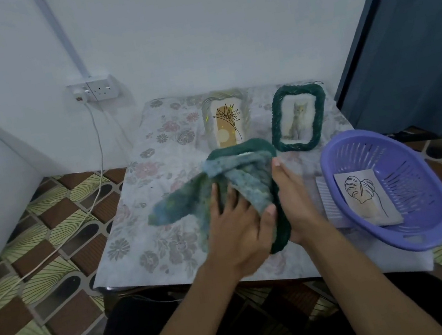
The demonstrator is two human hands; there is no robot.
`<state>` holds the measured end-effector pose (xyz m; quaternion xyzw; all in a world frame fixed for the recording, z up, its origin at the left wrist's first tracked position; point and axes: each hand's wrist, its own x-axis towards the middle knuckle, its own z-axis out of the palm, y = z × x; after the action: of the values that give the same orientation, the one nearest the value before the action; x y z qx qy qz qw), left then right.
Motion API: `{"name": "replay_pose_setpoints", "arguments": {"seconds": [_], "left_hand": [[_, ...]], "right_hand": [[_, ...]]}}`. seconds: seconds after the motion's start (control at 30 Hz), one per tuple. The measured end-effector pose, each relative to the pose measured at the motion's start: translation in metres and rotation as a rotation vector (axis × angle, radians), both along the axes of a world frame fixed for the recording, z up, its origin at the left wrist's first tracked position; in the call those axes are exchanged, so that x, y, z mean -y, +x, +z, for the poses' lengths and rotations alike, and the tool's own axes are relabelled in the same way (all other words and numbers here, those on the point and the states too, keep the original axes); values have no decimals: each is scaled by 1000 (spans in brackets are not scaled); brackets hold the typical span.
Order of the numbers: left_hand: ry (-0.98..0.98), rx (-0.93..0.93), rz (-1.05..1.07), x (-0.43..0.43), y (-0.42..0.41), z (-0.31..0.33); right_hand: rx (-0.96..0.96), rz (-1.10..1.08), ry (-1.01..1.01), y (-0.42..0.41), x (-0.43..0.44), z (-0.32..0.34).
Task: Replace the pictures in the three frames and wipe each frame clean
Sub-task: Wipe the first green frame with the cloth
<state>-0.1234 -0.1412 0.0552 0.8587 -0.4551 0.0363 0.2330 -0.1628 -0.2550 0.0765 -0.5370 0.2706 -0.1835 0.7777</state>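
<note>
A dark green rope-edged frame (242,147) lies in the middle of the small table, mostly covered by a blue-green cloth (242,177). My left hand (238,223) presses the cloth onto the frame. My right hand (294,193) grips the frame's right edge. Behind it stand a pale frame (220,100) holding a line-drawn plant picture and a second green rope frame (321,109) holding a cat picture. A leaf drawing (365,196) lies in the purple basket (431,208) at the right.
The table wears a flowered cover (139,210) and stands against a white wall. A socket (98,89) with a white cable sits at the left. A dark curtain (413,47) hangs at the right. A white slatted piece (329,199) lies under the basket.
</note>
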Motion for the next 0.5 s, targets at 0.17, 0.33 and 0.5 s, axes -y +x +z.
{"name": "replay_pose_setpoints", "arguments": {"seconds": [0.17, 0.33, 0.5], "left_hand": [[22, -19, 196, 17, 30, 22], [-54, -59, -33, 13, 8, 16], [-51, -104, -264, -2, -16, -4]], "right_hand": [[31, 24, -11, 0, -19, 0], [21, -65, -78, 5, -1, 5], [8, -177, -50, -1, 18, 4]]}}
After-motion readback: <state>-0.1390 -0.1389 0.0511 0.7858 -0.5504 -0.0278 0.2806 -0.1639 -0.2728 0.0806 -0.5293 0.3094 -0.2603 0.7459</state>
